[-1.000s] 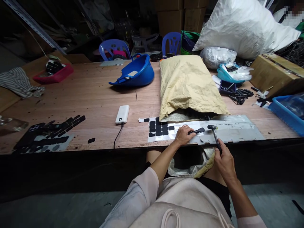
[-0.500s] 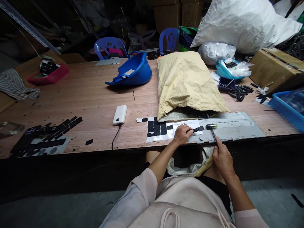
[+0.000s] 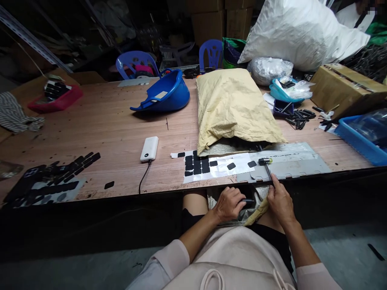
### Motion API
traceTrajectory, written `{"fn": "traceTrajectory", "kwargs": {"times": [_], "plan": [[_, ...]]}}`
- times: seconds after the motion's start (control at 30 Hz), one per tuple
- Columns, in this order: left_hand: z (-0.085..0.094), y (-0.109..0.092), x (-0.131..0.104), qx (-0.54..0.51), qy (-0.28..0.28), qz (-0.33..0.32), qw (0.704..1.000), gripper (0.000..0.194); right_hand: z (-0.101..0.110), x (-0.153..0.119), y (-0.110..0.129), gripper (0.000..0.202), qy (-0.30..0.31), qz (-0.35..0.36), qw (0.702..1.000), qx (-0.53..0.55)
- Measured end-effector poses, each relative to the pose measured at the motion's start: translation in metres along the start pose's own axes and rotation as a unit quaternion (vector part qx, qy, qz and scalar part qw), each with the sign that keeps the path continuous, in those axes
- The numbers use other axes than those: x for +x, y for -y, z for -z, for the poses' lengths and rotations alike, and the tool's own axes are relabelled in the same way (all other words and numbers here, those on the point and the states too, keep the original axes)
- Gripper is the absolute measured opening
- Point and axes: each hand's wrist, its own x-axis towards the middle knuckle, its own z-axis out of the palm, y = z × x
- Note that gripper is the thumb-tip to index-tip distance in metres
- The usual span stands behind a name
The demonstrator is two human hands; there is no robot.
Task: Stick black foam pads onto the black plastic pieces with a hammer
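Note:
My left hand is closed on a slim black piece, below the table edge and over an open sack between my knees. My right hand grips the handle of a small hammer. The hammer's black and yellow head rests on or just above a grey board at the table's front. To its left lies a white backing sheet with several rounded black pads. One black pad sits close to the hammer head.
A full yellow sack lies behind the sheet. Left of it are a white power bank with a cable and a blue scoop-shaped basin. Black parts and a blue tray are at right; more black pieces at left.
My left hand has drawn back from the sheet to below the table edge, still holding the black piece. A pad where it was now shows. My right hand keeps the hammer in place.

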Motion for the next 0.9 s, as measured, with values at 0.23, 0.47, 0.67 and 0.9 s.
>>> {"fn": "traceTrajectory", "kwargs": {"times": [0.23, 0.47, 0.67, 0.9], "plan": [[-0.038, 0.014, -0.031, 0.013, 0.140, 0.181, 0.973, 0.022, 0.003, 0.001, 0.001, 0.059, 0.010, -0.007, 1.000, -0.015], [0.013, -0.003, 0.034, -0.077, -0.028, 0.065, 0.995, 0.016, 0.002, 0.001, 0.001, 0.059, 0.012, -0.009, 1.000, -0.008], [0.088, 0.029, 0.155, 0.049, -0.171, 0.285, 0.942, 0.018, 0.005, -0.001, 0.004, 0.058, 0.027, -0.017, 0.999, -0.008], [0.094, 0.050, 0.199, 0.095, -0.113, 0.379, 0.913, 0.018, 0.008, -0.001, 0.007, 0.057, 0.033, -0.021, 0.999, -0.015]]}}
